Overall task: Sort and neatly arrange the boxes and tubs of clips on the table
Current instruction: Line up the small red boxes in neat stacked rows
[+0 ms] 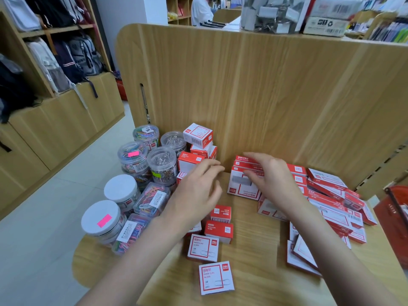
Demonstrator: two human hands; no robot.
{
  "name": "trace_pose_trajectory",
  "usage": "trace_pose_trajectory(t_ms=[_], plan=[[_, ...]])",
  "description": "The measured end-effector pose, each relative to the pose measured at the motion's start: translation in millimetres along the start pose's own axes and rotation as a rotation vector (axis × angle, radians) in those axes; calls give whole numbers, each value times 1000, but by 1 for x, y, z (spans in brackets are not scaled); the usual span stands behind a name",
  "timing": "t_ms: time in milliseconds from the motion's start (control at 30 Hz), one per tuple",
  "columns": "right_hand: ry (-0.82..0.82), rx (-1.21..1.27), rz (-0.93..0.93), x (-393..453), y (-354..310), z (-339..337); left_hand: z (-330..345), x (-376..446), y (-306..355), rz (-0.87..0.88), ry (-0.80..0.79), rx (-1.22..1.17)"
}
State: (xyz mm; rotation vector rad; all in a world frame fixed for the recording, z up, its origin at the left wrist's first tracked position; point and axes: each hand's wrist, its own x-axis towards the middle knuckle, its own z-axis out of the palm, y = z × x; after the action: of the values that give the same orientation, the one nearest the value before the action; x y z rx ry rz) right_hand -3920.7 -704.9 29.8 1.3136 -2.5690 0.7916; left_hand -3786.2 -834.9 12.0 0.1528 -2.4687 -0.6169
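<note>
Six round tubs point(141, 164), left hand point(194, 193) relaxed, right hand point(273, 180) gripping box stack point(242, 184).

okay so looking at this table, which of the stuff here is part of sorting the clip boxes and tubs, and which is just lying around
Part of the job:
- small red-and-white cardboard clip boxes
- flat red-and-white boxes heaped at the right
- clear round plastic tubs of coloured and silver clips
- white-lidded round tubs
- clear rectangular cases of coloured clips

Just lying about:
- backpacks on the wooden shelves
- red basket at the right edge

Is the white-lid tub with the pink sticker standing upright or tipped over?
Upright: the white-lid tub shows its flat lid facing up, pink sticker on top.
</note>
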Motion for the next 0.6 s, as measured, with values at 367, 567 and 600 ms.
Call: trace_pose_trajectory(t_ms=[367, 567, 600], plan=[[-144, 120, -266, 52, -44, 35, -30, -5, -22, -94, -16, 433], [7, 233, -217, 52, -39, 47, -33, -6, -27, -87, -58, 427], [27, 274, -211, 51, -38, 47, -33, -6, -28, -85, -60, 423]])
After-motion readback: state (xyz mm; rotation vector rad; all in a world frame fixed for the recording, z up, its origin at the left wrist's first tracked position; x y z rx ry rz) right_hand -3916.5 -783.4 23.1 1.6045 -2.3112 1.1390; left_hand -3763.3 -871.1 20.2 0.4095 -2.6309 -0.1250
